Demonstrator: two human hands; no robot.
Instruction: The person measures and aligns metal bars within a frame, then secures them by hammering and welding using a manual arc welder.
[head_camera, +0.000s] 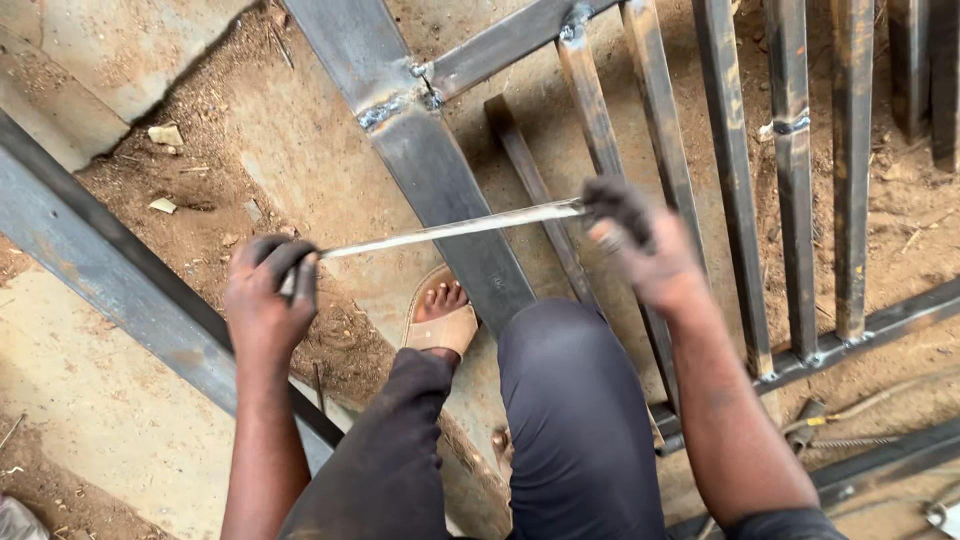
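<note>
We've got the thin metal strip (450, 228) clamped at both ends, left hand (268, 295) and right hand (640, 245) fisted on it, held level just above the wide steel bar (440, 190); looks like positioning, next likely needs steady alignment.

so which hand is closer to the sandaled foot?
Left. The left hand grips the thin metal strip's end just left of the sandaled foot. The right hand holds the strip's other end, farther off to the right, past the knee.
</note>
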